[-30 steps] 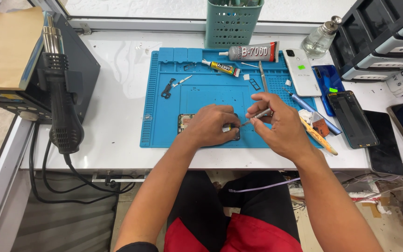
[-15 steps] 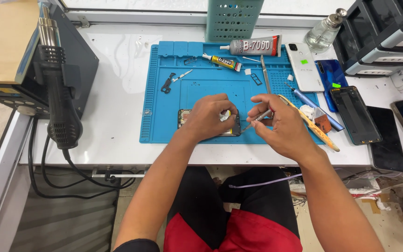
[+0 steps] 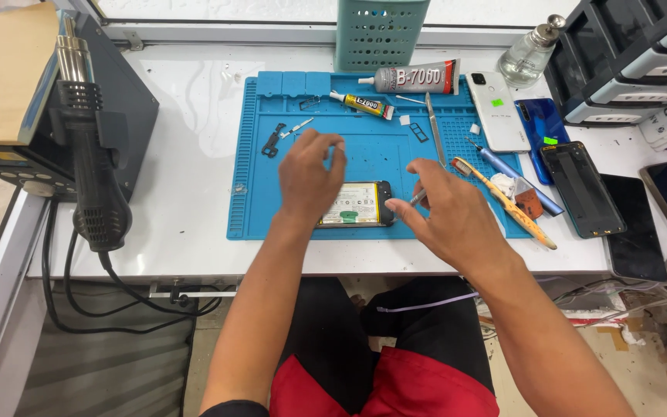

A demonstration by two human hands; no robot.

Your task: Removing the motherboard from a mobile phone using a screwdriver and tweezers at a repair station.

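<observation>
An opened phone (image 3: 355,205) lies flat near the front edge of a blue mat (image 3: 272,185), its exposed inside pale with a dark frame. The left hand (image 3: 308,176) hovers over the phone's left end, fingers spread and loosely curled, gripping nothing that can be seen. The right hand (image 3: 449,220) is beside the phone's right end, thumb and forefinger pinched on thin metal tweezers (image 3: 418,197) whose tip meets the phone's dark corner.

The mat is rubbery, with ribbed side edges and small square trays moulded along its far side. On it rest a fat grey glue tube (image 3: 414,77) with a red band, a slimmer yellow tube (image 3: 363,104), a second long steel tool (image 3: 434,127), a small black bracket (image 3: 273,140) and tiny white scraps. A yellow-handled brush (image 3: 507,205) lies at an angle across the mat's right edge.

The tabletop (image 3: 187,131) is smooth glossy white. To the right lie several phones: a white one (image 3: 498,110), a blue one (image 3: 542,127) and dark glass slabs (image 3: 580,188). A clear glass bottle (image 3: 526,58) with a metal top stands behind them, next to black drawer units (image 3: 627,54). A teal perforated basket (image 3: 380,32) stands at the far edge. At the left, a black hot-air gun (image 3: 90,154) hangs on its station (image 3: 129,108), with cables (image 3: 79,301) looping beneath the tabletop.
</observation>
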